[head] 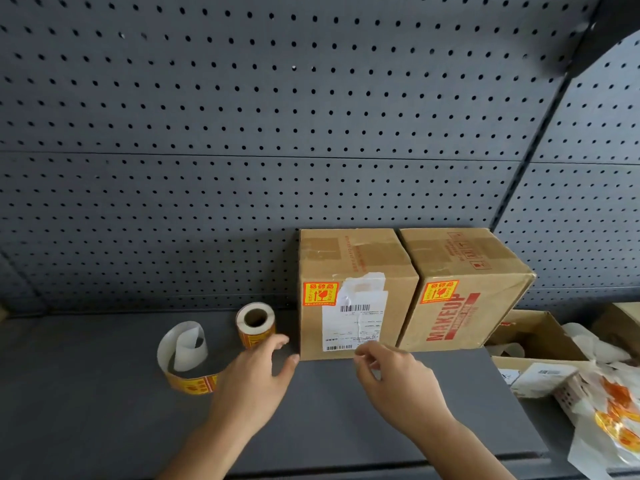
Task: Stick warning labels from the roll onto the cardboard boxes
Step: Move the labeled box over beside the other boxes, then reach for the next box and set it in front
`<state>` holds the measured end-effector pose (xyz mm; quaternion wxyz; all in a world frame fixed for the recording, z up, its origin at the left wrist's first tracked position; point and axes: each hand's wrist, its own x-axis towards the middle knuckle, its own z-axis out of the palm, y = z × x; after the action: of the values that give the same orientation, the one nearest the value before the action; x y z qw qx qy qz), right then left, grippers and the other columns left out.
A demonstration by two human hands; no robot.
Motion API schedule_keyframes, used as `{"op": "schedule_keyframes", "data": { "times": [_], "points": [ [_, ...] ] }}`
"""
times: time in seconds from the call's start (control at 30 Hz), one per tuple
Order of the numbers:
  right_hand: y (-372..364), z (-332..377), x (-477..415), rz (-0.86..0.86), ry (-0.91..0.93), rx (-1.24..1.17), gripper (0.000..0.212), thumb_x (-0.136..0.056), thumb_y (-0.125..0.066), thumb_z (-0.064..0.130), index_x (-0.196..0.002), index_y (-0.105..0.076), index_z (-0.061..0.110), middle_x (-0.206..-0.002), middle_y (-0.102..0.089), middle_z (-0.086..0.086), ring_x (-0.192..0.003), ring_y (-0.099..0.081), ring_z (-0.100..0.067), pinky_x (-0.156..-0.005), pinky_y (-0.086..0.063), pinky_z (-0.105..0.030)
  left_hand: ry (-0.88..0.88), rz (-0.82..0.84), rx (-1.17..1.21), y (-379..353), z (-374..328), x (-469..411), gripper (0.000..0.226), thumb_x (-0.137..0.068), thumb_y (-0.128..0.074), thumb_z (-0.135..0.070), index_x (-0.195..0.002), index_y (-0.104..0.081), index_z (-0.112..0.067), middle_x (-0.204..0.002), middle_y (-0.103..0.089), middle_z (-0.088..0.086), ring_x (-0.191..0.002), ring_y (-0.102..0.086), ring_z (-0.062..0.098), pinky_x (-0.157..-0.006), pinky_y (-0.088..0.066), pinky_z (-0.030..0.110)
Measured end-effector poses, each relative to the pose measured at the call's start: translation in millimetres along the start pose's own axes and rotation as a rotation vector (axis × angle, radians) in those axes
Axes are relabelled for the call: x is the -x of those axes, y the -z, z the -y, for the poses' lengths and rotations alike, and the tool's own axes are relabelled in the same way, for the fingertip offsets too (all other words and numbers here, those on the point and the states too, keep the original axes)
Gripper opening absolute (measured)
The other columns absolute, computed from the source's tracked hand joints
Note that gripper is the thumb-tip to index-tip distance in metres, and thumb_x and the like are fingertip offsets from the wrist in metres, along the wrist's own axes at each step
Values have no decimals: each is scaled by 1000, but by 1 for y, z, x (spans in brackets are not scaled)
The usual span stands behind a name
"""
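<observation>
**2 boxes labelled, roll lying at the left**

The label roll (pixel 255 323) lies on its side on the grey tabletop (pixel 86 393), just left of the 2 cardboard boxes, with its hollow core facing up and outward. A loose strip (pixel 183 355) trails from it and curls into a loop further left; the strip's outer face shows yellow and red print, its inner face is white.

The left box (pixel 353 265) carries 1 yellow-and-red warning label (pixel 319 293) at the upper left of its front, beside a white shipping slip (pixel 353 323). The right box (pixel 478 271), printed MAKEUP in red, stands against it and carries a second warning label (pixel 439 291).

The left hand (pixel 256 375) has its fingers spread and relaxed, the fingertips just beside the roll. The right hand (pixel 391 375) is at the bottom edge of the left box's front with its fingers curled and its tips drawn together; I cannot tell whether it pinches anything.

Behind stands a grey pegboard (pixel 242 133). To the right are an open carton (pixel 540 334), a small white box (pixel 540 379) and a plastic bag (pixel 609 410) with orange print.
</observation>
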<state>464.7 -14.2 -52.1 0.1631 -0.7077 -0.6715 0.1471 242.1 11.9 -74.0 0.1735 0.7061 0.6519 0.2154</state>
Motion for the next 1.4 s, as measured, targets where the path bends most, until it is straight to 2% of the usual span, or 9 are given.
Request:
{"op": "schedule_keyframes", "data": {
  "times": [0.2,0.43,0.67,0.8,0.9,1.03,1.2,1.3,1.4],
  "points": [
    [-11,41,-7,71,158,26,23,-100,-44,47,-111,-62,37,-114,-68,16,-98,-65,-10,-78,-56,-29,97,-53,-79,42,16,24,35,-97,-45,-62,-123,-58,-42,-113,-68,-25,-98,-64,2,-69,-46,20],
    [-32,104,-12,119,343,32,21,-95,-46,46,-107,-61,37,-105,-70,15,-93,-67,-13,-78,-55,-35,303,-174,-74,83,57,60,30,-97,-46,-60,-116,-62,-43,-106,-68,-25,-97,-64,2,-82,-53,29],
    [-58,168,-9,201,574,4,20,-97,-48,45,-105,-64,36,-100,-69,14,-92,-67,-11,-76,-56,-34,557,-306,-45,118,98,119,39,-98,-44,-61,-126,-62,-40,-123,-67,-25,-108,-65,3,-91,-51,28],
    [-79,205,5,305,683,-23,16,-97,-47,44,-100,-60,36,-97,-70,12,-91,-68,-16,-78,-56,-38,732,-409,-53,128,123,167,34,-99,-47,-56,-121,-66,-39,-117,-70,-21,-101,-65,1,-80,-45,21],
    [-96,232,20,354,758,-49,14,-96,-49,43,-97,-61,34,-96,-70,13,-90,-68,-13,-80,-56,-38,817,-505,11,134,135,203,29,-98,-52,-50,-115,-71,-34,-111,-74,-16,-102,-68,11,-88,-53,29],
    [-113,267,39,437,866,13,18,-97,-45,43,-99,-60,34,-98,-69,11,-92,-67,-16,-81,-53,-36,918,-524,-50,148,147,241,29,-99,-48,-52,-113,-68,-35,-104,-70,-15,-83,-60,10,-71,-43,26],
    [-132,311,63,466,951,13,19,-100,-44,41,-100,-61,32,-96,-68,11,-85,-65,-16,-79,-54,-36,974,-571,-68,171,168,276,26,-101,-48,-50,-112,-67,-38,-111,-67,-17,-100,-65,10,-67,-36,22],
    [-145,340,80,471,976,20,20,-101,-43,40,-99,-62,33,-90,-66,12,-79,-63,-11,-75,-54,-33,969,-557,-64,188,189,297,25,-102,-46,-49,-115,-66,-39,-107,-63,-20,-98,-63,7,-57,-30,6],
    [-157,369,95,460,976,27,20,-101,-43,42,-97,-61,36,-87,-65,14,-76,-61,-7,-70,-49,-29,974,-559,-80,207,218,319,26,-102,-46,-50,-116,-64,-38,-114,-69,-16,-102,-65,7,-59,-30,5]
  ]
}}
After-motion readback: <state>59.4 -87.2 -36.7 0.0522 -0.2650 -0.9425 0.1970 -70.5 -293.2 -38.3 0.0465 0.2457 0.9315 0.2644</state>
